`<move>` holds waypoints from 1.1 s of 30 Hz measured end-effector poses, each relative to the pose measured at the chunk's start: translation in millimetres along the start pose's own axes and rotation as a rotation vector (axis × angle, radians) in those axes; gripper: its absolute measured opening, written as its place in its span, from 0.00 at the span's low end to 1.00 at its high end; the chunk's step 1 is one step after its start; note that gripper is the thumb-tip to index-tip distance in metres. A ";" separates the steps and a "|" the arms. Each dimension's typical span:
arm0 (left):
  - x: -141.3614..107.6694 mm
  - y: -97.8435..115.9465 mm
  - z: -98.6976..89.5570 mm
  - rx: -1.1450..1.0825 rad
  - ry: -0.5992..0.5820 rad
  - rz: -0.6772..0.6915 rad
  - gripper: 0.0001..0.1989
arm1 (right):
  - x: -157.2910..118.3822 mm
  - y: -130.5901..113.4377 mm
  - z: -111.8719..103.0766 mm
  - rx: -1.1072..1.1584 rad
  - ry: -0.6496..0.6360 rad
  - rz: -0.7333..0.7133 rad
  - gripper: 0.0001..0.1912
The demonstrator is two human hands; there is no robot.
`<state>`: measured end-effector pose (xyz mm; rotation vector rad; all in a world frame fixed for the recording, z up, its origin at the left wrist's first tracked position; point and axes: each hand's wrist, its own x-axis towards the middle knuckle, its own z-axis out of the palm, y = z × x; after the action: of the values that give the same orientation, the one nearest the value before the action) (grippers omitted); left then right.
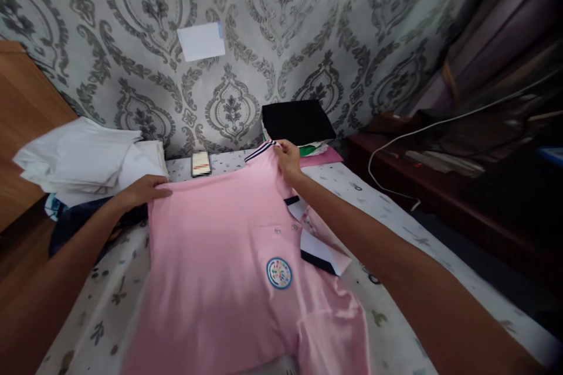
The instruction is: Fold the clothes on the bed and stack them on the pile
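Note:
A pink polo shirt (211, 258) is spread over the patterned bed sheet, its collar end toward the right and a round badge on its chest. My left hand (147, 190) pinches the shirt's far left corner at the hem. At the striped sleeve cuff on the far side, my right hand (288, 159) grips the fabric with closed fingers. The white and navy collar (319, 252) lies folded open below my right forearm. Between the two hands the far edge looks stretched fairly straight.
White folded clothes (83, 158) are piled at the left, with dark cloth under them. A folded black garment (299, 120) tops a stack by the wall. A phone (201, 164) lies beyond the shirt. On the right, a white cable (409, 129) hangs near a dark wooden ledge (396, 187).

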<state>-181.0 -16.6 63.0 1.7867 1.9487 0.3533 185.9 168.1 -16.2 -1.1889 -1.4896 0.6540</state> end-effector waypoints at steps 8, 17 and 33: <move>-10.7 -12.1 48.5 0.630 0.216 -0.071 0.18 | -21.4 4.6 -25.6 -0.418 -0.222 0.125 0.16; 28.4 97.5 128.9 0.192 0.169 0.588 0.17 | -76.9 -9.9 -83.0 -0.724 -0.372 0.280 0.06; 92.9 163.2 199.1 0.339 0.188 0.630 0.22 | -91.5 -13.6 -116.5 -0.726 -0.332 0.290 0.10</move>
<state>56.0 69.8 -43.2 2.6687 1.5789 0.4205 284.9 57.3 -7.8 -1.9485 -1.9360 0.5266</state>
